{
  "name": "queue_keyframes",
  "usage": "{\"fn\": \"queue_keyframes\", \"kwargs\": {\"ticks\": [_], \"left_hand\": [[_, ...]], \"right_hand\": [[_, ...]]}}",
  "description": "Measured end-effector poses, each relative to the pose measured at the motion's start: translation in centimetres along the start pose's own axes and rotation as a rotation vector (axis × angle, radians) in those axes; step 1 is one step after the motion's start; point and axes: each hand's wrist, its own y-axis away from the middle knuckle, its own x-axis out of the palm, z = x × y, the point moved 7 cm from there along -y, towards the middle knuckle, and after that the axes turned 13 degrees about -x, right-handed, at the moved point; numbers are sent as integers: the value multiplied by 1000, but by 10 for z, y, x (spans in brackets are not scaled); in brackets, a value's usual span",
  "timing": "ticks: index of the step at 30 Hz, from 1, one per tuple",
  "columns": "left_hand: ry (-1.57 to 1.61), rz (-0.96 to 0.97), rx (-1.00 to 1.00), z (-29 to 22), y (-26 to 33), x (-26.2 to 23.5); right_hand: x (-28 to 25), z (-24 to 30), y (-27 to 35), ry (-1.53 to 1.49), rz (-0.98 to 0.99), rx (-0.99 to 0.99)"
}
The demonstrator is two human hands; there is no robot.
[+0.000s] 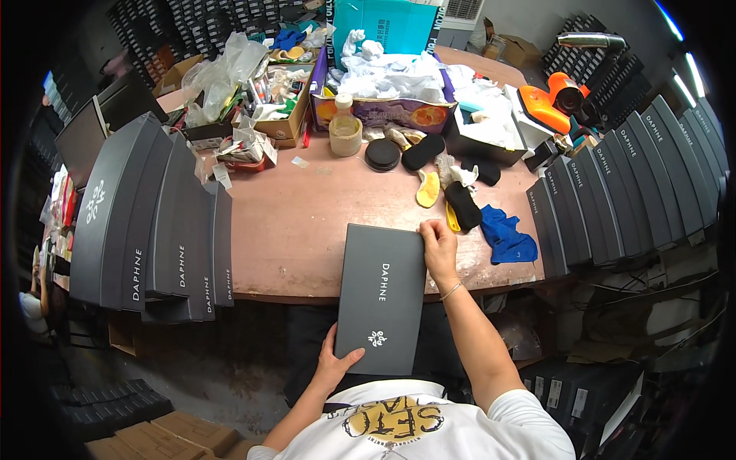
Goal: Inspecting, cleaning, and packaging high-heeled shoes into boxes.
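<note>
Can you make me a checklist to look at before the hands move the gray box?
1. Left hand on the gray box: ok, at the lower left corner, thumb on top.
2. Right hand on the box: ok, at the upper right corner.
3. Box all over the table: not ok, its near part sticks out past the edge.
4. Blue cloth out from under the hands: ok, lying off to the right.
5. Box shut tight: cannot tell, only its top shows clearly.

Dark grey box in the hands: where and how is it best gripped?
The dark grey box is probably best held by its long edges, one hand from each side: it is rectangular, with no handle showing. The left hand is at its near left corner, the right hand at its far right corner.
</note>
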Motion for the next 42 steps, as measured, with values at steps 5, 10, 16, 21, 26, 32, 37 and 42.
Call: {"fn": "queue_keyframes", "kwargs": {"ticks": [5, 10, 16, 21, 26, 32, 37, 42], "left_hand": [[-4, -4, -16, 4, -1, -1], [-10, -7, -18, 1, -1, -1], [-43, -16, -12, 3, -4, 0], [-33, -16, -18, 2, -3, 0], [-26, -16, -10, 5, -4, -1], [-35, -14, -13, 2, -3, 1], [-28, -10, -12, 3, -5, 0], [-44, -4, -19, 3, -4, 1]], "right_hand": [[1, -10, 2, -275, 58, 129], [-6, -14, 3, -457, 80, 219], [-8, -33, 8, -670, 10, 362], [-10, -17, 9, -735, 17, 345], [-10, 18, 8, -551, 53, 218], [-12, 9, -2, -4, 271, 22], [-10, 42, -9, 246, 264, -275], [-13, 35, -1, 295, 156, -299]]}}
